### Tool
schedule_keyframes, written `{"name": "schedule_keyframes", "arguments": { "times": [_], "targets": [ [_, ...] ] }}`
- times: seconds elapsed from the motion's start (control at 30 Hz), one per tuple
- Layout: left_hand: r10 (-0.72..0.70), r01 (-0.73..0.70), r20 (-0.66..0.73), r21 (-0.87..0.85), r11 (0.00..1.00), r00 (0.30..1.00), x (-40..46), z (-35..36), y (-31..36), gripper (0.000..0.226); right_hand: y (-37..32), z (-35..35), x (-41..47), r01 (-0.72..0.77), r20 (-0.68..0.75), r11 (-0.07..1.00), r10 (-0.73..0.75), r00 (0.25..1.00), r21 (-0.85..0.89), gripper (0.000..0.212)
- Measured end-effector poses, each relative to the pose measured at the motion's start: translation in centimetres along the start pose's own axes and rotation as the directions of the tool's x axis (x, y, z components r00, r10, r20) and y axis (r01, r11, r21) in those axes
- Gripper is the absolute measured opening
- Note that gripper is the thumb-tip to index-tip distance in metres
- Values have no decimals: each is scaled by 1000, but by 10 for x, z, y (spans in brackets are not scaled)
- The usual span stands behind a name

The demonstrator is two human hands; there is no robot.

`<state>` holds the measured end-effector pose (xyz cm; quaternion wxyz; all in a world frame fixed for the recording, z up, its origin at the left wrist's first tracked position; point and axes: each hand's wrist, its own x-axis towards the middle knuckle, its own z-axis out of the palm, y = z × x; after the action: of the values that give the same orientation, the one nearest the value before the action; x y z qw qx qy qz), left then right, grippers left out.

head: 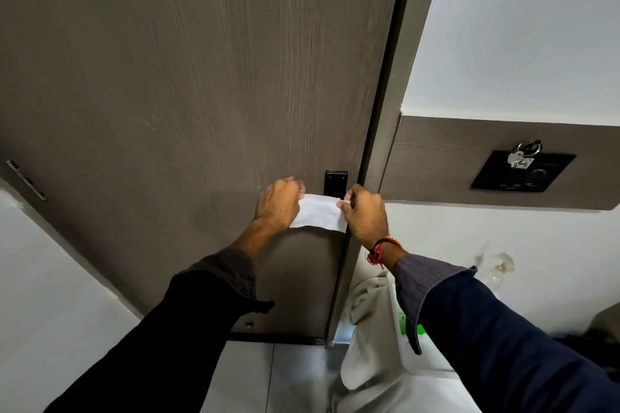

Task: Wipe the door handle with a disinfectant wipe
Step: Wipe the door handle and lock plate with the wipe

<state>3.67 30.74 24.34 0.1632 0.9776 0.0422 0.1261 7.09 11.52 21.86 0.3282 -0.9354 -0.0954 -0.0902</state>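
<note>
Both hands hold a white wipe (318,212) stretched flat in front of the brown door (201,77) — left hand (276,203) pinching its left edge, right hand (364,213) its right. The black lock plate (336,181) shows just above; the handle itself is hidden.

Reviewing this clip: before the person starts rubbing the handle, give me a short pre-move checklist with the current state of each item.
1. Wipe in hand: ok, the left hand and the right hand each pinch one end.
2. Wipe spread open: ok, it is stretched flat between the hands.
3. Wipe at the handle: ok, it hangs just below the black lock plate on the door.
4. Handle lever visible: cannot tell, the wipe and hands cover that spot.
5. Wipe touching the handle: cannot tell.
6. Nothing in the way: ok, the keys hang on the wall panel well to the right.
</note>
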Motion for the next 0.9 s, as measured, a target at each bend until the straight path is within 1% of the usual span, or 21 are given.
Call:
{"name": "schedule_keyframes", "arguments": {
  "times": [0.07, 0.13, 0.2, 0.23, 0.27, 0.3, 0.33, 0.37, 0.4, 0.43, 0.5, 0.57, 0.6, 0.67, 0.7, 0.73, 0.77, 0.8, 0.83, 0.87, 0.9],
  "targets": [
    [-32, 32, -25, 9, 999, 999, 7, 2, 4, 22, -6, 1, 6, 10, 3, 997, -10, 1000, -73, 20],
    [-50, 53, -49, 74, 996, 998, 11, 7, 9, 23, -10, 4, 12, 18, 3, 992, -17, 1000, -122, 21],
    [-46, 78, -158, 206, 975, 986, 6, 15, 17, 26, -11, 8, 14, 18, 9, 992, -17, 1000, -129, 21],
    [-64, 118, -234, 225, 967, 970, -2, 21, 22, 28, -12, 9, 14, 16, 12, 992, -15, 1000, -127, 21],
    [-100, 163, -299, 195, 967, 949, -12, 29, 28, 29, -11, 9, 15, 13, 15, 993, -11, 1000, -121, 21],
    [-138, 192, -357, 120, 974, 924, -24, 41, 36, 30, -10, 9, 16, 10, 16, 994, -8, 1000, -111, 20],
    [-183, 204, -406, 9, 979, 895, -37, 57, 44, 31, -9, 10, 16, 13, 19, 995, -11, 1000, -98, 19],
    [-220, 192, -422, -109, 975, 879, -50, 72, 53, 32, -7, 10, 17, 22, 23, 996, -20, 1000, -88, 18],
    [-232, 169, -415, -183, 968, 880, -59, 85, 63, 35, -6, 10, 17, 33, 27, 996, -31, 999, -81, 18],
    [-232, 152, -397, -224, 963, 888, -63, 96, 72, 40, -5, 9, 17, 45, 35, 996, -43, 998, -76, 18],
    [-213, 147, -340, -211, 966, 916, -61, 109, 85, 52, -3, 7, 18, 70, 50, 995, -67, 996, -64, 18],
    [-234, 201, -272, -142, 969, 933, -50, 116, 94, 59, -1, 4, 20, 98, 60, 994, -95, 994, -52, 15],
    [-267, 239, -240, -138, 961, 933, -44, 118, 99, 60, -1, 2, 21, 118, 74, 992, -114, 991, -50, 15],
    [-329, 301, -234, -149, 942, 915, -40, 124, 105, 63, 0, -6, 22, 195, 107, 979, -189, 976, -52, 19],
    [-354, 325, -261, -149, 934, 898, -40, 127, 107, 64, 2, -12, 21, 275, 114, 959, -267, 957, -60, 21],
    [-381, 349, -280, -160, 923, 881, -39, 129, 107, 64, 5, -21, 21, 387, 92, 918, -380, 920, -85, 23],
    [-422, 377, -295, -200, 905, 857, -37, 131, 108, 64, 8, -32, 21, 515, 41, 848, -514, 857, -123, 25],
    [-471, 404, -315, -257, 878, 824, -34, 131, 110, 64, 13, -44, 23, 627, -26, 760, -640, 768, -173, 30],
    [-524, 429, -332, -319, 845, 784, -31, 130, 112, 63, 19, -54, 26, 703, -90, 673, -734, 673, -232, 38],
    [-578, 451, -333, -387, 804, 745, -26, 127, 115, 63, 24, -64, 30, 738, -139, 606, -792, 594, -297, 48],
    [-629, 459, -325, -467, 756, 706, -19, 123, 120, 62, 26, -73, 36, 738, -164, 566, -821, 547, -369, 58]
  ]
}}
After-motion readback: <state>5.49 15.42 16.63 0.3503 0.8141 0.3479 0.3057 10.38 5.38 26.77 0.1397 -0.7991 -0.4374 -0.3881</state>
